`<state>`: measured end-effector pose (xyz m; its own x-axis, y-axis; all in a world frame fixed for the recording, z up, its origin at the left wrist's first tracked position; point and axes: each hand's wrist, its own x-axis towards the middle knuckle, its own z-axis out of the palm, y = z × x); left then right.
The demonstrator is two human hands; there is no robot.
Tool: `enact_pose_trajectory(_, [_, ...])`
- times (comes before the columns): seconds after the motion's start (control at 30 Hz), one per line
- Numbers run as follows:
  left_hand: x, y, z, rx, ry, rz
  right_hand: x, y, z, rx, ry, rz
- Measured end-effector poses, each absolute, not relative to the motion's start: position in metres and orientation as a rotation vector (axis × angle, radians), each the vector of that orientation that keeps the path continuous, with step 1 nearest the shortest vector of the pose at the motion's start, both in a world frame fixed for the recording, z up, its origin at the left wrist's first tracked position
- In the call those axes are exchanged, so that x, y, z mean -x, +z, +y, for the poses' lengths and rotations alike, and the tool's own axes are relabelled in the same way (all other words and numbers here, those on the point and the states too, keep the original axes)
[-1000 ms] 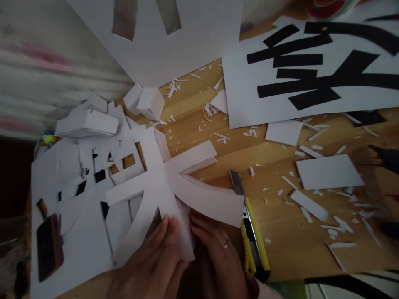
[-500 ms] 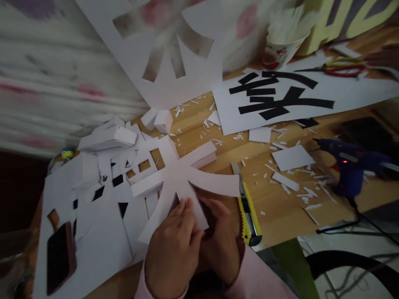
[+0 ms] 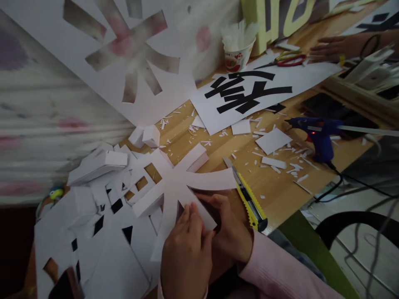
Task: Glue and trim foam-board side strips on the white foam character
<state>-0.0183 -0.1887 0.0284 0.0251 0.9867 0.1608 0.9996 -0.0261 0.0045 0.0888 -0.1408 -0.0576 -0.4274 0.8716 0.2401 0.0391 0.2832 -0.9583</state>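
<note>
A white 3D character (image 3: 181, 182) built from thick paper or foam board, with raised side walls, lies in front of me. My left hand (image 3: 187, 253) grips one of its lower legs, fingers close together on the top face and thumb at the edge. On the right side of that same leg is my right hand (image 3: 232, 230), its fingers curled against the wall; its fingertips are partly hidden under the board. A yellow utility knife (image 3: 252, 199) with its blade out lies just right of the piece, touching neither hand.
Cut white sheets (image 3: 102, 253) and a phone (image 3: 66, 284) lie left. A cut-out board (image 3: 183, 79) leans at the back. Rightward are white scraps (image 3: 273, 141), a blue glue gun (image 3: 321, 133), red-yellow scissors (image 3: 289, 59), a paper cup (image 3: 238, 52) and another person's hand (image 3: 330, 47).
The camera view has turned to the right, bringing the other person's hand and the glue gun further into view. Both my hands keep their places on the white character.
</note>
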Motion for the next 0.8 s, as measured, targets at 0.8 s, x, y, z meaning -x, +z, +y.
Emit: enact_pose_trajectory(0.8, [0.016, 0.039, -0.182, 2.211, 0.179, -1.946, -0.094, -0.052, -0.130, 0.834, 1.267, -1.817])
